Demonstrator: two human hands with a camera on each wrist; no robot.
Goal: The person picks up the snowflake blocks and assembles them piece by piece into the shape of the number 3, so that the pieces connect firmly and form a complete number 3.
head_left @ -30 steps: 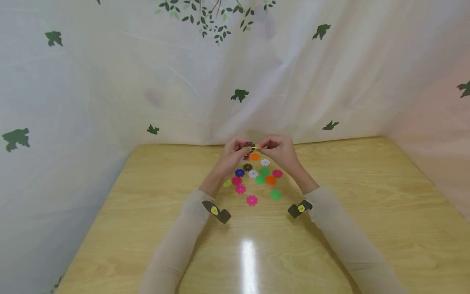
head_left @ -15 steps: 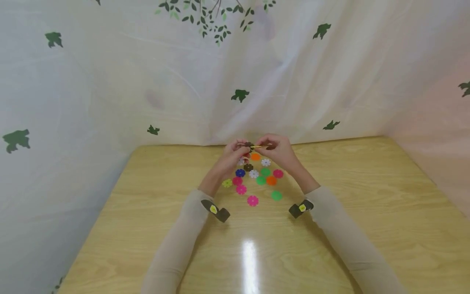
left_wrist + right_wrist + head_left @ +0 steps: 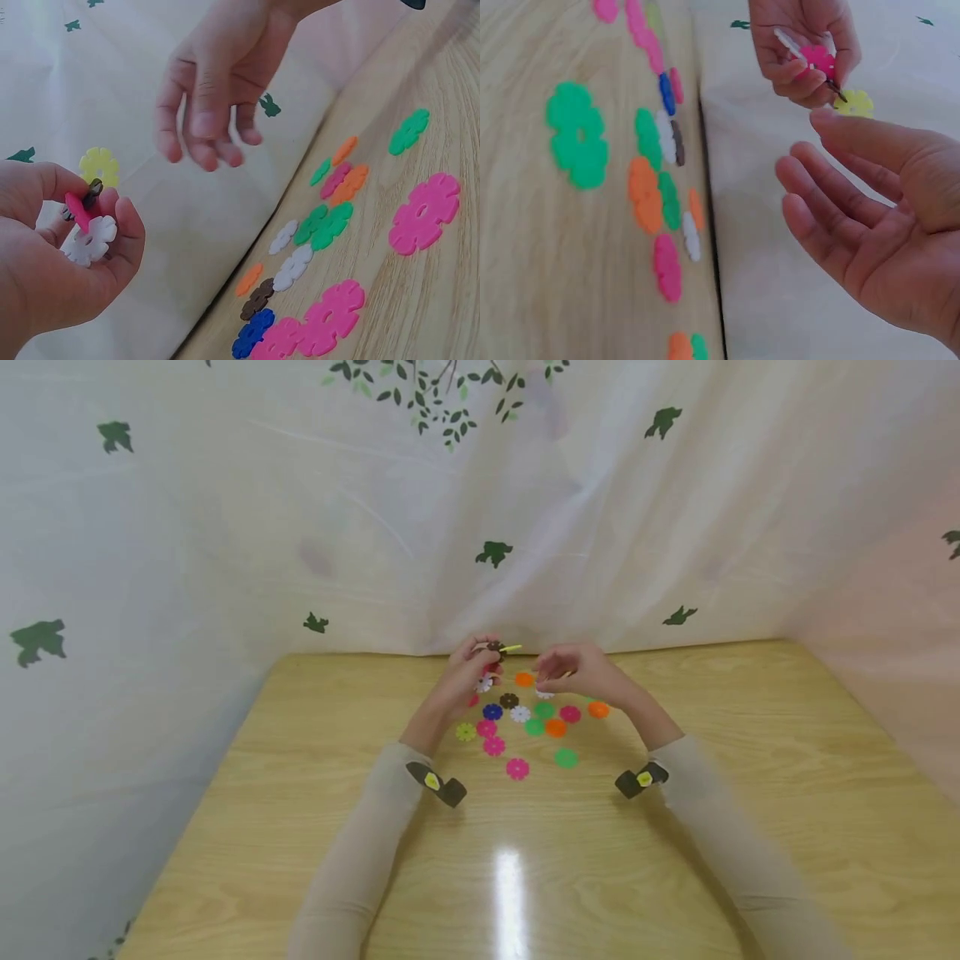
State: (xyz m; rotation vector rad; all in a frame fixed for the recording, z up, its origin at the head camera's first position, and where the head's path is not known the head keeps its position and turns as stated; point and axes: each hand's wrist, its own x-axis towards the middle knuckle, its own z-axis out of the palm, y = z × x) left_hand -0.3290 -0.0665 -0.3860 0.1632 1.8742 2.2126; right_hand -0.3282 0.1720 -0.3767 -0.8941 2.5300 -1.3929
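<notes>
Spanning the near part of the wood-grain surface [image 3: 570,868], two beige sleeves [image 3: 352,868] fill the bottom of my head-cam view, ea. w/ a dk. wrist unit [image 3: 437,783]. Nearest loose pc. to me: a pink disc [image 3: 517,768], flat; a green disc [image 3: 567,758] sits just beyond, slightly R. Past them I've a scatter incl. a yellow-green disc [image 3: 466,732] on the L, an orange disc [image 3: 556,728], a blue disc [image 3: 492,712] & a brown disc [image 3: 509,701].

At the back of the scatter, my L hand [image 3: 462,679] has its grip on a joined cluster: white flower [image 3: 94,241], pink flower [image 3: 76,211], brown flower [image 3: 94,193], yellow flower [image 3: 100,166], the yellow sticking out twd. the R hand [image 3: 588,675]. That one's near but apart from the cluster, grip fairly wide, fingers loosely bent, thumb clear of them per R-wrist cam; it part-hides a white disc [image 3: 544,694].

Behind: pale cloth [image 3: 420,527] w/ dk. green animal shapes [image 3: 493,553].
</notes>
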